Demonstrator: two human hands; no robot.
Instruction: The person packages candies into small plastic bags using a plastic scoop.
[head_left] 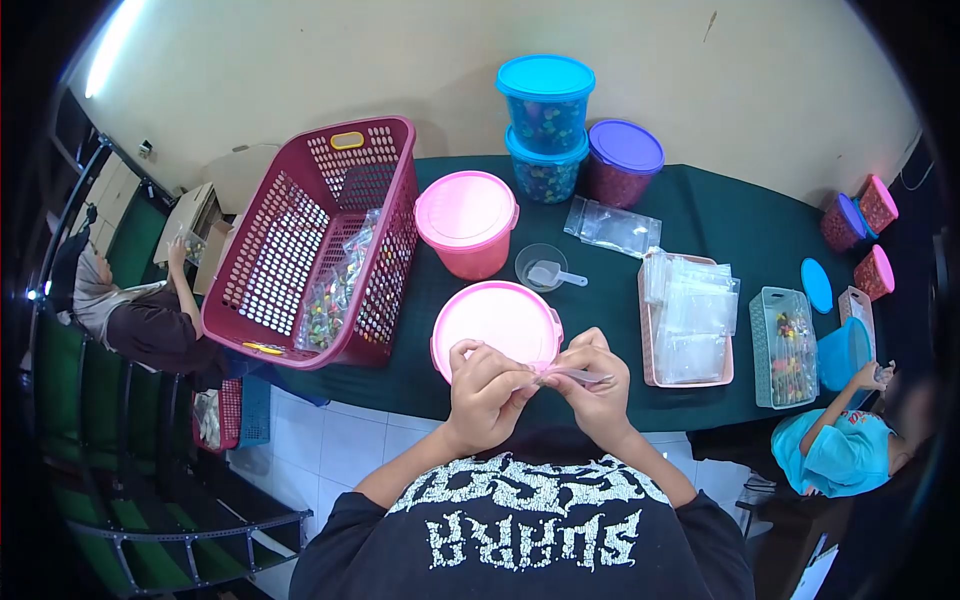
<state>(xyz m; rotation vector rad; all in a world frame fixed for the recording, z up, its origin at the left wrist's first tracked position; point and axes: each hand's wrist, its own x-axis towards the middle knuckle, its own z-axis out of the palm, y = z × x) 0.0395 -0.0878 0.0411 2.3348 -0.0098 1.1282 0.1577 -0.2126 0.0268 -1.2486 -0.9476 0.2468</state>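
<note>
My left hand (487, 392) and my right hand (594, 388) are close together in front of my chest, fingers pinched on a small clear plastic bag (583, 376). What the bag holds is mostly hidden by my fingers. Just beyond them is a pink tub with a pale pink lid (497, 325), partly covered by my left hand. Behind it stands another lidded pink tub (466, 212). A clear round bowl with a white scoop (546, 273) lies to the right of that tub.
A large maroon basket (390, 262) with filled bags stands left. Flat empty bags fill a pink tray (650, 372) at right, beside a green basket (783, 398). Blue and purple-lidded tubs (627, 147) stand behind. One person (150, 320) is at far left, another (840, 450) at right.
</note>
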